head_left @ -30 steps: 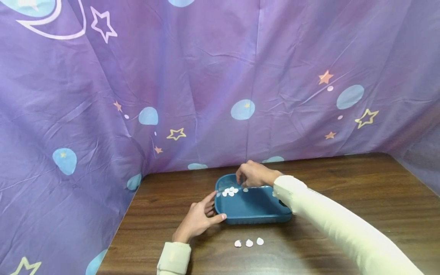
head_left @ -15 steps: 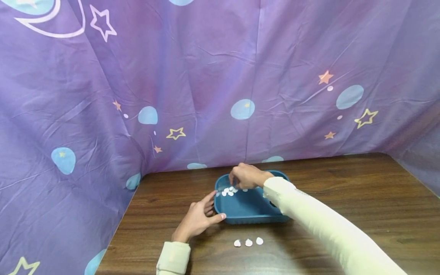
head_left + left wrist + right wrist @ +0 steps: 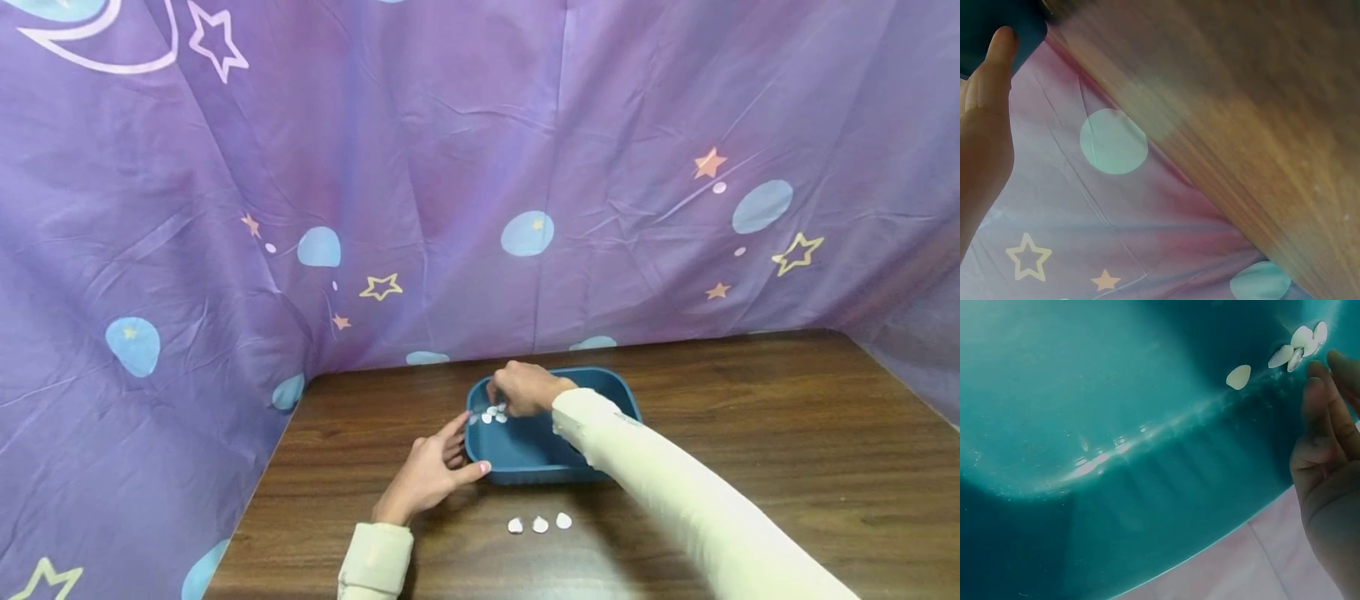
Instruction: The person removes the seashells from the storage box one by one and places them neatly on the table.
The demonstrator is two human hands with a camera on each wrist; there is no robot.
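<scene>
A blue rectangular tray (image 3: 525, 451) with rounded corners stands on the table. Several small white shells (image 3: 1300, 339) lie in a cluster along its far side, and one single shell (image 3: 1239, 377) lies apart from them. My right hand (image 3: 525, 388) reaches into the tray with bent fingers, the fingertips close beside the cluster; no shell shows between them. My left hand (image 3: 424, 473) is at the tray's left end, its thumb at the near corner and its fingers reaching along the outer side. In the left wrist view the left hand (image 3: 988, 106) touches the tray (image 3: 1030, 37).
Three white shells (image 3: 540, 524) lie in a row on the brown wooden table (image 3: 712, 475), in front of the tray. Behind the table hangs a purple cloth (image 3: 450, 192) with stars and blue ovals. My right sleeve (image 3: 675, 492) covers part of the tray's right side.
My right hand has moved left inside the tray, from beside the single shell to the cluster. The left hand stays at the tray's left end. The head view has tilted slightly.
</scene>
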